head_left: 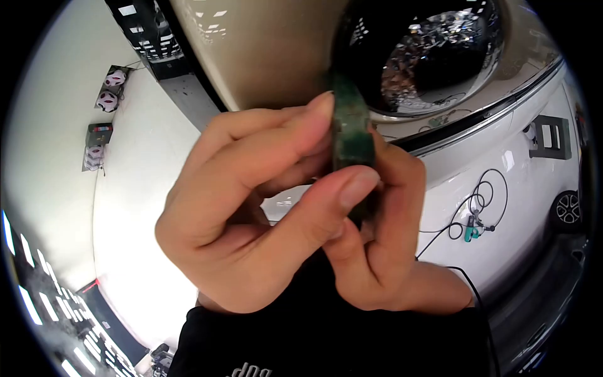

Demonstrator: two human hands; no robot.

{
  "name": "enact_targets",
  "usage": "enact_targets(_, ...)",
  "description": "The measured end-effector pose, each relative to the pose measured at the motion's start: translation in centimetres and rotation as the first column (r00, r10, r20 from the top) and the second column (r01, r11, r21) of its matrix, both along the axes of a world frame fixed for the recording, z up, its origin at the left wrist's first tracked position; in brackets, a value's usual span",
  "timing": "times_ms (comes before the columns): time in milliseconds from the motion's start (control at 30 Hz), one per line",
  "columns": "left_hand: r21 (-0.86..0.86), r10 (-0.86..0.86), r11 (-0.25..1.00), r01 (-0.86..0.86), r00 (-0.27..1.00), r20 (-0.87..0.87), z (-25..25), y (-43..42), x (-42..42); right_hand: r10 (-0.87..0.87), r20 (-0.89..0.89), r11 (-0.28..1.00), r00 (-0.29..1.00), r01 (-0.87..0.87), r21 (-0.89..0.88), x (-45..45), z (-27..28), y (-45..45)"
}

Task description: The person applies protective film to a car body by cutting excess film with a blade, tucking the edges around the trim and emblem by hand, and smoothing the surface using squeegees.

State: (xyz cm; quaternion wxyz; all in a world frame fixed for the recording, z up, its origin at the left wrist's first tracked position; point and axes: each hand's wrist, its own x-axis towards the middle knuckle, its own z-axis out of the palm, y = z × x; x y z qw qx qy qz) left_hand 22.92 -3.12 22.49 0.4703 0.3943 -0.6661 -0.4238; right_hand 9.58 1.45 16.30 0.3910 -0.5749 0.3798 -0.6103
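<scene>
In front of the beige car body (pixel 270 44), a narrow roll of green tape (pixel 353 135) is held upright and seen edge-on. My left hand (pixel 239 195) pinches its near side, with the thumb low on the edge and the fingertips higher up. Behind and to the right, my right hand (pixel 392 220) is curled round the far side of the roll, its fingertips partly hidden. The car's round headlight (pixel 440 63) lies just beyond the roll.
A green power tool (pixel 471 231) with a coiled black cable lies on the white floor at right. Farther back stands a grey step stool (pixel 551 138). A dark car's wheel (pixel 568 208) shows at the right edge. Reels (pixel 110 100) hang on the left wall.
</scene>
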Motion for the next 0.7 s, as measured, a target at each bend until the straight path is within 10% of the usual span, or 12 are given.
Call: enact_targets(700,0.137,0.120,0.987,-0.088,0.961,-0.248,-3.9,1.7,-2.0,0.027,-0.396,0.989,0.918,0.034,0.146,-4.5,1.7,0.3)
